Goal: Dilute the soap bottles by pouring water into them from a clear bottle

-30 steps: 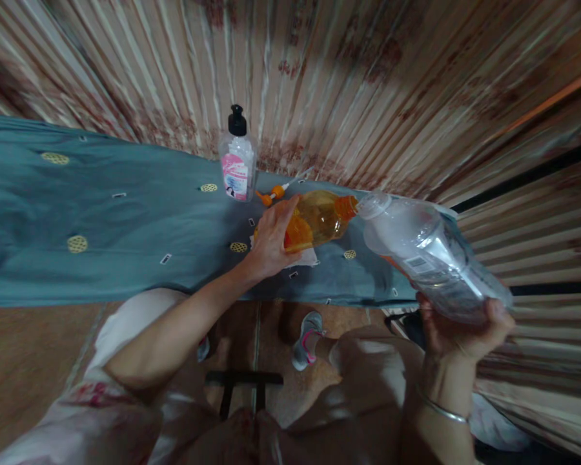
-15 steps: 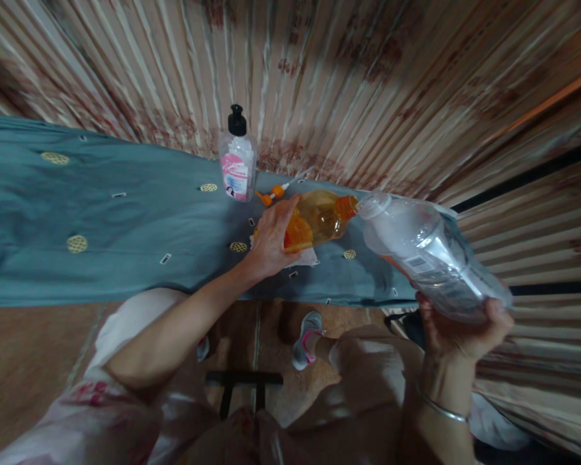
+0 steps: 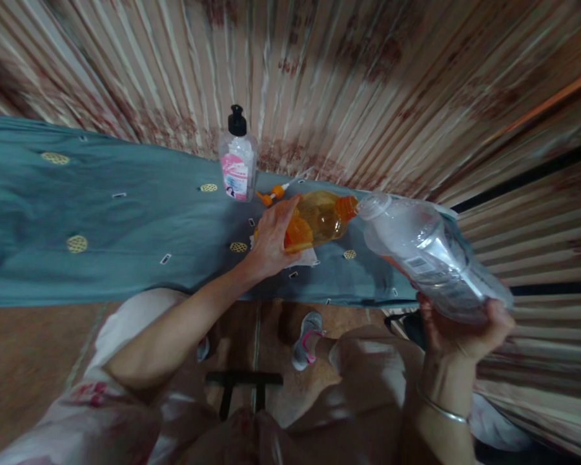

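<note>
My left hand [image 3: 272, 242] is wrapped round an orange see-through bottle [image 3: 325, 216], which leans to the right with its neck uncapped. A large clear plastic bottle [image 3: 423, 248] lies tilted in my right hand [image 3: 465, 332], its fingers closed round the base end. The two bottle mouths meet or nearly meet; I cannot tell whether liquid passes between them. Behind my left hand, an orange pump head [image 3: 275, 192] with a pale tube lies on the cloth. Beneath the orange bottle shows part of a white piece, perhaps tissue or cloth [image 3: 307, 258].
A clear bottle with a black cap and pink label [image 3: 237, 161] stands at the back of the teal cloth [image 3: 140, 226]. Pleated curtains [image 3: 300, 77] hang right behind and along the right. Below the front edge are my legs and a dark stand [image 3: 244, 379].
</note>
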The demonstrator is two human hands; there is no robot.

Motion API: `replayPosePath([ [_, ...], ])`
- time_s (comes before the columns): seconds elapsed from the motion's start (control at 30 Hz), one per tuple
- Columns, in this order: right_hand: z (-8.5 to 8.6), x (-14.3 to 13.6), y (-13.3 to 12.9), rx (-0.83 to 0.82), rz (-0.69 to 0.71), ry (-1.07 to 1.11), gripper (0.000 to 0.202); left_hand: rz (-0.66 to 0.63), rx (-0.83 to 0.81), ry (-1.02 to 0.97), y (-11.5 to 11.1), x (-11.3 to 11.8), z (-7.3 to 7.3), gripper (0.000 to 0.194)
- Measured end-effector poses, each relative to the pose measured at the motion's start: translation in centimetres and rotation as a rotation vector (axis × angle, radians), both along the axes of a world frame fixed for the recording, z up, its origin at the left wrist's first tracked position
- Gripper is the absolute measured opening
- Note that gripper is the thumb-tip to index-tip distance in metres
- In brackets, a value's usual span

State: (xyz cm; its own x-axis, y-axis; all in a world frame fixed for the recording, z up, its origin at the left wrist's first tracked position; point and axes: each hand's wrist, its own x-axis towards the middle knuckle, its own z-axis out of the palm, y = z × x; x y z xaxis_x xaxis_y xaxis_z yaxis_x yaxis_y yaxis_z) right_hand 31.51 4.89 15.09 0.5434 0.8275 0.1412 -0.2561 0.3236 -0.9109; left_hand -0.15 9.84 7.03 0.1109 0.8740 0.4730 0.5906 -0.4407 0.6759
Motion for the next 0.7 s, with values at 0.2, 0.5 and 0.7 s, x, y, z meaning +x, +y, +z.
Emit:
replayPosePath([
  [0.2,-0.15,0.24,0.02,0.025,0.016,0.006,0.044,0.001,-0.008,-0.008,-0.05,0.03,0.17,0.109],
  [0.5,0.04,0.18,-0.31,0.018,0.046,0.027,0.044,0.001,0.004,0.003,-0.03,0.03,0.10,0.108],
  [0.7,-0.11,0.35,-0.29,0.021,0.036,0.022,0.045,0.008,0.005,-0.006,0.06,0.11,0.05,0.108],
])
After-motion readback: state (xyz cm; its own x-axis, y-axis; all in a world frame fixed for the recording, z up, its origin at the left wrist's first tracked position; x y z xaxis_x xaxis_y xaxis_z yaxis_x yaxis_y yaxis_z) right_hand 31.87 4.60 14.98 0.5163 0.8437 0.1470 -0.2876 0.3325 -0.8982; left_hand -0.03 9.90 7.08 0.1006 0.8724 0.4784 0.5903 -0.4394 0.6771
